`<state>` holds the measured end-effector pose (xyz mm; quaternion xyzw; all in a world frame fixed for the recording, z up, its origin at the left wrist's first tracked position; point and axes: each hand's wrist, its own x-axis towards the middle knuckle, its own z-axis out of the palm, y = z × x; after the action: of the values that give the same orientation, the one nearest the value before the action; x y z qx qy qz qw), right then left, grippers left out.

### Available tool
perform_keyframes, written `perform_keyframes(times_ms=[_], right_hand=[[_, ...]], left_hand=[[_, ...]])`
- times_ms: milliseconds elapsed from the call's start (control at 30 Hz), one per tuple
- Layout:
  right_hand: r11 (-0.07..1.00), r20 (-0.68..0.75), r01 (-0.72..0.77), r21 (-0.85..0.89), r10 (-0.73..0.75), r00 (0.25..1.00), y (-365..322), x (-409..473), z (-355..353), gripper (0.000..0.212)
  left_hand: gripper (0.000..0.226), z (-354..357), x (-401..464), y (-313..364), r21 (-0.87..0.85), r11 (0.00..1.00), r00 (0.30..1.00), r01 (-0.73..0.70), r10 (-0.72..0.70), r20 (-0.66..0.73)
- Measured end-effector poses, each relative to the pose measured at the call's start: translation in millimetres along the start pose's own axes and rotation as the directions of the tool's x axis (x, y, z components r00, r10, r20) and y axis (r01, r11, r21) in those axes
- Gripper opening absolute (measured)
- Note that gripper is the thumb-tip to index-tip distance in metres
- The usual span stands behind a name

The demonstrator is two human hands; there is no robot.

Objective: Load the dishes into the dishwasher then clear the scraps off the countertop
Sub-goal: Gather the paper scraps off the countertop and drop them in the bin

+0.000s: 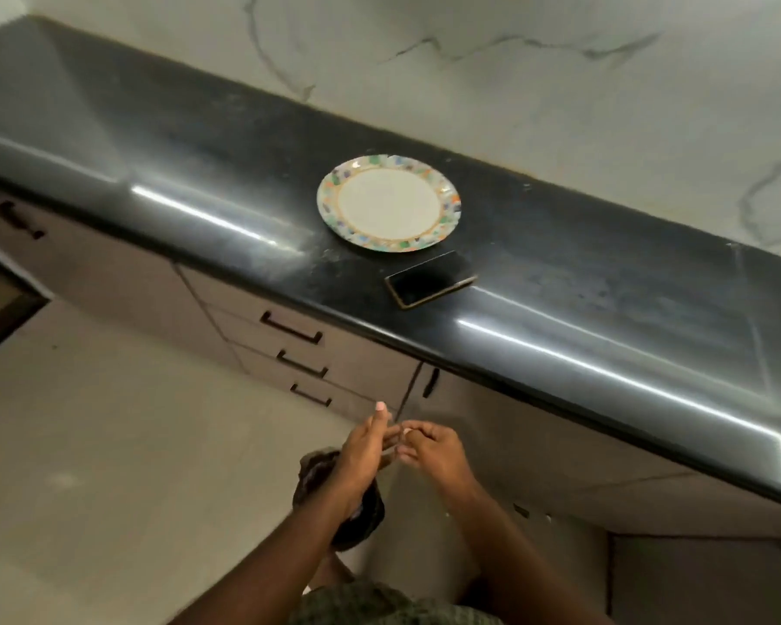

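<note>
A round white plate [388, 203] with a colourful patterned rim lies flat on the black countertop [582, 281], with nothing on it. Both my hands are below the counter edge, in front of the cabinets, well short of the plate. My left hand [362, 453] has its fingers straight, pointing up toward the counter. My right hand [431, 448] has its fingers curled and touches the left hand's fingers. Neither hand holds a dish. Faint pale specks and smears show on the countertop near the plate.
A dark phone [430, 279] lies near the counter's front edge, just right of the plate. Drawers with black handles [292, 327] and a cabinet door [492, 426] sit under the counter. Marble-look wall behind. A dark sandal [361, 512] is on the tiled floor.
</note>
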<state>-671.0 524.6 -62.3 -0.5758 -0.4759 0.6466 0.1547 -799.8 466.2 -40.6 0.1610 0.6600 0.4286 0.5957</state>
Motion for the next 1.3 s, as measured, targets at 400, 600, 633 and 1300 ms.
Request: perform_keyframes(times_ms=[400,600,633,1300], right_hand=[[0.983,-0.42,0.174,0.065,-0.131,0.898,40,-42,-225,0.019],[0.967,-0.638,0.254,-0.033,-0.216,0.739,46,-91,-342,0.026],[0.968,-0.668,0.246,-0.052,-0.217,0.712,54,-101,-361,0.027],[0.804,-0.97,-0.587,-0.091,0.061,0.234,230,-232,-558,0.09]], left_hand=[[0.038,231,-13,7,0.304,0.914,0.916,-0.269,0.145,0.374],[0.043,344,-36,-12,0.458,0.691,0.793,-0.559,0.286,0.537],[0.039,366,-41,-16,0.486,0.632,0.768,-0.603,0.296,0.568],[0.076,678,-80,-87,0.207,-0.221,0.232,-0.953,-0.095,0.968]])
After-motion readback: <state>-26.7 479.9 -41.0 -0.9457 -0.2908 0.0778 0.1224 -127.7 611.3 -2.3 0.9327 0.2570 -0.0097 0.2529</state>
